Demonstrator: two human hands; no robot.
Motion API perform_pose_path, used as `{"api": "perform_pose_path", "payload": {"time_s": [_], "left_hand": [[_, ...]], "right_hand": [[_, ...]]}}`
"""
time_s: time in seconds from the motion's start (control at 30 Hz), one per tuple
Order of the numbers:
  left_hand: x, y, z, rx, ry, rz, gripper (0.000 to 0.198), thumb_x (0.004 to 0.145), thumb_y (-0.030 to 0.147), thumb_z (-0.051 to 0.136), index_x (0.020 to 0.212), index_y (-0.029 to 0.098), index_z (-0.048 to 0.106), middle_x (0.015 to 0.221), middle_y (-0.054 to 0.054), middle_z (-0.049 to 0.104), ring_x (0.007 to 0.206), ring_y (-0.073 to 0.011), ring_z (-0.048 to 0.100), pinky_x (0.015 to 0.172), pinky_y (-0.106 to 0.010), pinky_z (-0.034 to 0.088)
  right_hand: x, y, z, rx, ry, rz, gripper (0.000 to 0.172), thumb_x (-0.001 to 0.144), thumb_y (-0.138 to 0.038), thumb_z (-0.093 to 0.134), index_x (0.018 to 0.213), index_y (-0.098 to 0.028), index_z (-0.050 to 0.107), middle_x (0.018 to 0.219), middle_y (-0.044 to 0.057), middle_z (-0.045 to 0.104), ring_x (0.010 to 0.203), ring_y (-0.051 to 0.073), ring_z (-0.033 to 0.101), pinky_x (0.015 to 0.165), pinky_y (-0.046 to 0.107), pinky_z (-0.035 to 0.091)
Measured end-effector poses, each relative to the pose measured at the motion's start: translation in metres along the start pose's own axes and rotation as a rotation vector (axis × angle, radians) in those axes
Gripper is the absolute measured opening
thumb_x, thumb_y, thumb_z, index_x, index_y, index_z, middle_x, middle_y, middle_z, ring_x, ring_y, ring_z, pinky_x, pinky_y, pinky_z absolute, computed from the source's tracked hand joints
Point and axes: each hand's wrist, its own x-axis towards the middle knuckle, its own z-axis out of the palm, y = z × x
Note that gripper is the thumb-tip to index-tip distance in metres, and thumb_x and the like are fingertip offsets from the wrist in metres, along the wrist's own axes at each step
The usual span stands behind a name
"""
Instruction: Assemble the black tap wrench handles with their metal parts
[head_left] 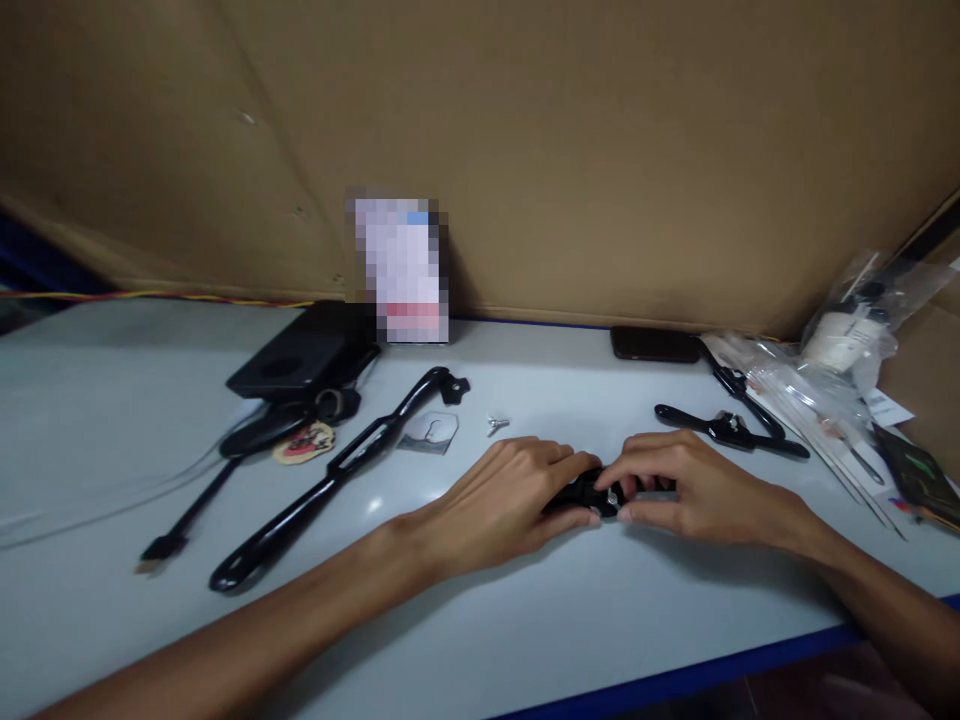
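Observation:
Both hands are at a black spokeshave (581,490) low over the white table. My left hand (525,490) is closed round its left part. The fingers of my right hand (675,490) pinch at its middle, next to a small silver screw (613,500). Much of the tool is hidden by my fingers. Beyond my left hand lie some loose silver screws (496,426) and a flat grey metal blade (430,433). A larger black spokeshave body (360,450) with an open slot rests at the left, and a small black cap piece (454,389) lies by its far end.
Two more black spokeshaves (731,430) lie at the right, near thin rods and plastic bags (795,390). A dark phone (654,344) is by the cardboard wall (570,170). A black box (300,350), a cable with a USB plug (165,545) and a blurred upright screen (401,265) stand left.

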Motion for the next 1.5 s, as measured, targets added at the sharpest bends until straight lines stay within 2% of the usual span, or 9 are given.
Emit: {"api": "perform_pose_path", "payload": {"time_s": [0.17, 0.37, 0.57, 0.7, 0.9, 1.03, 1.13, 1.37, 1.5], "left_hand": [[0.001, 0.001, -0.001, 0.006, 0.003, -0.006, 0.040, 0.104, 0.053, 0.047, 0.116, 0.019, 0.065, 0.084, -0.003, 0.071, 0.069, -0.0185, 0.066, 0.059, -0.030, 0.044], [0.001, 0.002, -0.001, 0.023, 0.001, -0.012, 0.041, 0.104, 0.055, 0.046, 0.111, 0.019, 0.065, 0.083, -0.003, 0.071, 0.069, -0.0188, 0.065, 0.059, -0.030, 0.044], [0.001, 0.000, -0.001, 0.008, -0.017, -0.010, 0.040, 0.104, 0.053, 0.049, 0.120, 0.019, 0.065, 0.087, -0.004, 0.074, 0.073, -0.0193, 0.069, 0.062, -0.031, 0.046], [0.000, -0.001, -0.002, 0.016, -0.033, -0.013, 0.042, 0.103, 0.053, 0.050, 0.122, 0.018, 0.064, 0.089, -0.005, 0.074, 0.075, -0.0203, 0.070, 0.063, -0.032, 0.047], [0.000, -0.002, 0.000, 0.017, -0.033, -0.022, 0.041, 0.103, 0.052, 0.052, 0.124, 0.019, 0.064, 0.091, -0.005, 0.075, 0.077, -0.0211, 0.071, 0.064, -0.031, 0.046], [0.000, -0.002, -0.001, 0.024, -0.024, -0.010, 0.040, 0.103, 0.053, 0.051, 0.117, 0.018, 0.066, 0.087, -0.004, 0.074, 0.073, -0.0204, 0.069, 0.060, -0.030, 0.043], [0.000, -0.001, -0.001, 0.044, -0.009, 0.004, 0.043, 0.104, 0.054, 0.047, 0.115, 0.018, 0.066, 0.086, -0.005, 0.073, 0.072, -0.0202, 0.068, 0.059, -0.031, 0.043], [0.001, 0.007, -0.003, 0.146, -0.028, -0.017, 0.040, 0.102, 0.053, 0.051, 0.115, 0.019, 0.066, 0.080, -0.004, 0.069, 0.065, -0.0188, 0.064, 0.057, -0.030, 0.039], [0.002, 0.009, -0.004, 0.158, -0.044, -0.037, 0.035, 0.099, 0.045, 0.057, 0.122, 0.022, 0.066, 0.078, -0.002, 0.070, 0.065, -0.0198, 0.065, 0.058, -0.031, 0.040]], "right_hand": [[0.000, -0.003, 0.016, -0.162, 0.080, -0.040, 0.004, 0.090, -0.016, 0.072, 0.087, -0.018, 0.070, 0.083, 0.003, 0.068, 0.079, 0.017, 0.060, 0.071, 0.029, 0.043], [0.001, -0.001, 0.025, -0.286, 0.190, -0.057, 0.018, 0.098, -0.023, 0.062, 0.082, -0.017, 0.067, 0.074, 0.004, 0.066, 0.067, 0.017, 0.055, 0.063, 0.030, 0.035], [-0.004, 0.001, -0.007, -0.106, -0.027, -0.089, 0.017, 0.095, -0.016, 0.065, 0.108, -0.025, 0.073, 0.094, 0.001, 0.074, 0.078, 0.015, 0.065, 0.073, 0.028, 0.044], [-0.003, 0.001, 0.005, -0.203, -0.009, -0.084, 0.006, 0.095, -0.020, 0.066, 0.096, -0.020, 0.072, 0.086, 0.003, 0.071, 0.074, 0.016, 0.061, 0.068, 0.028, 0.041], [0.000, 0.001, 0.015, -0.222, 0.024, -0.098, 0.038, 0.102, -0.029, 0.058, 0.067, -0.018, 0.063, 0.061, -0.002, 0.056, 0.054, 0.011, 0.042, 0.057, 0.028, 0.029], [-0.002, 0.001, 0.000, -0.098, 0.042, -0.113, 0.012, 0.097, -0.025, 0.064, 0.094, -0.019, 0.073, 0.069, -0.003, 0.064, 0.058, 0.011, 0.051, 0.061, 0.026, 0.036], [-0.003, 0.000, -0.004, -0.147, 0.014, -0.130, 0.013, 0.096, -0.024, 0.064, 0.104, -0.021, 0.073, 0.081, 0.000, 0.071, 0.066, 0.013, 0.058, 0.064, 0.025, 0.039], [0.001, 0.001, 0.025, -0.354, 0.114, -0.129, 0.024, 0.100, -0.022, 0.055, 0.079, -0.016, 0.065, 0.064, 0.000, 0.061, 0.054, 0.012, 0.042, 0.057, 0.028, 0.025], [0.002, 0.002, 0.018, -0.271, 0.130, -0.053, 0.037, 0.102, -0.027, 0.054, 0.067, -0.017, 0.060, 0.055, -0.004, 0.053, 0.050, 0.010, 0.035, 0.057, 0.028, 0.024]]}}
